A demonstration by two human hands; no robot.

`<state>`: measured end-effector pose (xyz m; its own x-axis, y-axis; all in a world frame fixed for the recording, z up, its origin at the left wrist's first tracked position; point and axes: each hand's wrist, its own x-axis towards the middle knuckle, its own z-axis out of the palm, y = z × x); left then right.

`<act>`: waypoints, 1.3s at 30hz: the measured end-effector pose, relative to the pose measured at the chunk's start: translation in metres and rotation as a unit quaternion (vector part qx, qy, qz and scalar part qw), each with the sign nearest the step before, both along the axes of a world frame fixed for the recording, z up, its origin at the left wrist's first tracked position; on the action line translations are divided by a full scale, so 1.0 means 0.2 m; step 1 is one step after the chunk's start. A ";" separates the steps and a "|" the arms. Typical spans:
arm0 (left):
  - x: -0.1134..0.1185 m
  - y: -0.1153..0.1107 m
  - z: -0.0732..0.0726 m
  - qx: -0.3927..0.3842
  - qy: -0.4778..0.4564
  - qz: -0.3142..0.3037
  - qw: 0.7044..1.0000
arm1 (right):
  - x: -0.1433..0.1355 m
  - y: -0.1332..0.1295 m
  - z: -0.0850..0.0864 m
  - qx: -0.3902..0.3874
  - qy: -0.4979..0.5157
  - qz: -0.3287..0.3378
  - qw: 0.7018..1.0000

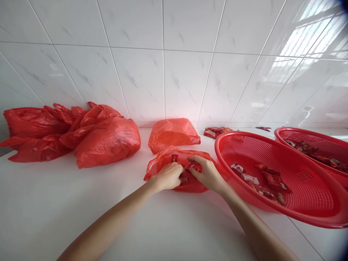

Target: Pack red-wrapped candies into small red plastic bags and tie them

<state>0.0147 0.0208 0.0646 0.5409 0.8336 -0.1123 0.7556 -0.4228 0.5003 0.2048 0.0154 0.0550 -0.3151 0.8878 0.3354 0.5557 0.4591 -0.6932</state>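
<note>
The right hand (208, 174) is holding a packet (197, 168) between thumb and fingers at the bag's (191, 187) mouth. The left hand (170, 175) is curling just left of it; its grip is hidden, state undetermined.

Wall (187, 25): on my remote feed, glossy white tiles (185, 85) with short gray streaks fill the upper half.
Grout lines (164, 87): thin and straight, the upright ones leaning outward toward my view's sides.
Window reflection (297, 45): I see it bright and barred on the tiles, upper right.
Counter (54, 206): smooth, white, meeting the wall.
Seam (306, 238): thin, dark, slanting at lower right.
Light: soft to me, grayer leftward.
</note>
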 end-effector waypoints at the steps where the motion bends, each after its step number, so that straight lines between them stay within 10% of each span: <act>1: 0.00 0.01 0.00 -0.010 -0.033 0.003 0.999 | 0.00 0.00 0.00 -0.002 0.013 -0.004 1.000; 6: 0.00 0.03 0.05 -0.045 -0.334 0.085 0.938 | -0.01 0.00 0.02 -0.061 0.159 0.015 0.985; 12: -0.01 0.01 0.19 -0.088 -0.469 0.123 0.870 | -0.04 -0.05 0.09 -0.132 0.266 0.082 0.951; 39: -0.01 -0.10 0.34 -0.045 -0.511 0.109 0.852 | -0.07 -0.15 0.15 -0.166 0.376 0.171 0.895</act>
<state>0.0117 0.0001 0.1323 0.2281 0.9399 0.2542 -0.0376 -0.2524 0.9669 0.1918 -0.0154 0.0852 -0.3828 0.8728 0.3028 -0.2596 0.2130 -0.9419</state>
